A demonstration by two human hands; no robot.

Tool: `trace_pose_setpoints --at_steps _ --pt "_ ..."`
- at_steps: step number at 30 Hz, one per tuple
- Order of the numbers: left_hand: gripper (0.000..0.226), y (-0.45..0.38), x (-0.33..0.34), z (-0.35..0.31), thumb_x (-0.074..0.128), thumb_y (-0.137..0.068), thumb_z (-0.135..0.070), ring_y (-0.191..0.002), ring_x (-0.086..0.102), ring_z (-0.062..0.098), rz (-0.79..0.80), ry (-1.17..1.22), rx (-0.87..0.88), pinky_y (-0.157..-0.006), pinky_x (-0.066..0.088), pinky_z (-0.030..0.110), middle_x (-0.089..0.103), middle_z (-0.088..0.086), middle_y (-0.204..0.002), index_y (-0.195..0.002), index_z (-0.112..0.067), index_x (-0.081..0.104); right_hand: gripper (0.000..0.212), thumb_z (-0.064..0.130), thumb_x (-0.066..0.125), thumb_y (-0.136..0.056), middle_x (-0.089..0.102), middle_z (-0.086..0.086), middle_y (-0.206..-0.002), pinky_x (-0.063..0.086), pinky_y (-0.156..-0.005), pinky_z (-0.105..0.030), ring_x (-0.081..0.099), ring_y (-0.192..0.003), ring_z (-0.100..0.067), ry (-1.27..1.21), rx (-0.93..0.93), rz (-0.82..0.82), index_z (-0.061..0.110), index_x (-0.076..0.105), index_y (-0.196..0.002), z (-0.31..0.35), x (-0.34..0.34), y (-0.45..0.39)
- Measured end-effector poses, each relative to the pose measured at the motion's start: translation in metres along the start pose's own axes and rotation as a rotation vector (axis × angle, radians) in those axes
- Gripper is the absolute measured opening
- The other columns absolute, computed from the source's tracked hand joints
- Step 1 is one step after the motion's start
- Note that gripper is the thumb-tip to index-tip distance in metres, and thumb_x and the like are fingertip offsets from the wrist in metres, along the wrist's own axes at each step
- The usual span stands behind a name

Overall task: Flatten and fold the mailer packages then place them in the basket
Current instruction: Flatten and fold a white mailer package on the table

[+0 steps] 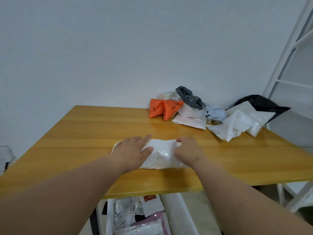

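Stretching away under both hands, the wooden counter (84,133) carries everything, and beyond the fingers, toward the far right corner, lies a heap of unflattened mailers (211,114), an orange mailer (162,108) at its left edge and a black-and-white one at its right. Nearer than the fingers, below the counter's front edge, a white basket (179,216) holds several mailers. Directly beneath the fingers a white mailer (162,155) lies on the counter. The left hand (133,151) rests on its left part with fingers straight and spread, pressing it flat. The right hand (188,150) has its fingers curled, pinching the mailer's far right edge, which is bunched up against the fingertips.
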State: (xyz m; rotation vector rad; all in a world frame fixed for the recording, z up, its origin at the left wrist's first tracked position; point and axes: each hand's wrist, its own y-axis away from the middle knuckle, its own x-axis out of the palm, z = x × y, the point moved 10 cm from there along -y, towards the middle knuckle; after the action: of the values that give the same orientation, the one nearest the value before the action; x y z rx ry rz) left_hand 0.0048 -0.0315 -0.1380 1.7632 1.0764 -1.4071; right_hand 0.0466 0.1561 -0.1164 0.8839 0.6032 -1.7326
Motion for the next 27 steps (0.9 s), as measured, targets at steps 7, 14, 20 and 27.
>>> trace_pose_setpoints --at_steps 7,14,20,27 --pt "0.072 -0.001 0.019 -0.003 0.012 -0.097 -0.064 -0.150 0.011 0.024 0.097 -0.051 -0.025 -0.120 0.016 0.047 0.007 -0.006 -0.164 -0.156 -0.028 -0.009 0.048 0.034 0.025 -0.105 0.018 -0.005 -0.162 0.020 -0.119 -0.042 0.015 -0.149 -0.023 0.313 -0.363 0.001 0.017 0.036 -0.149 0.048 0.045 0.006" --pt "0.056 -0.007 0.034 -0.003 0.006 -0.103 -0.049 -0.151 -0.002 0.027 0.186 -0.086 -0.062 -0.121 0.008 0.049 -0.003 -0.009 -0.164 -0.156 -0.033 -0.005 0.057 0.047 0.013 -0.105 -0.003 0.001 -0.165 0.005 -0.122 -0.046 -0.005 -0.151 -0.020 0.348 -0.210 0.172 0.024 0.010 -0.157 0.011 0.074 -0.002" --pt "0.057 -0.015 0.038 0.002 0.011 -0.103 -0.050 -0.151 0.003 0.025 0.183 -0.083 -0.112 -0.121 0.009 0.046 0.000 -0.006 -0.165 -0.156 -0.035 -0.003 0.060 0.047 0.015 -0.104 -0.001 -0.001 -0.165 0.005 -0.122 -0.045 -0.005 -0.151 -0.021 0.365 -0.210 0.180 0.021 0.008 -0.158 0.007 0.080 -0.006" --pt "0.059 -0.012 0.044 0.000 0.010 -0.102 -0.050 -0.151 -0.003 0.024 0.205 -0.141 -0.112 -0.121 0.004 0.050 -0.002 -0.005 -0.165 -0.156 -0.030 -0.003 0.060 0.048 0.015 -0.104 0.001 -0.001 -0.165 0.005 -0.122 -0.046 -0.003 -0.151 -0.020 0.420 -0.225 0.176 0.021 0.008 -0.158 0.003 0.084 -0.002"
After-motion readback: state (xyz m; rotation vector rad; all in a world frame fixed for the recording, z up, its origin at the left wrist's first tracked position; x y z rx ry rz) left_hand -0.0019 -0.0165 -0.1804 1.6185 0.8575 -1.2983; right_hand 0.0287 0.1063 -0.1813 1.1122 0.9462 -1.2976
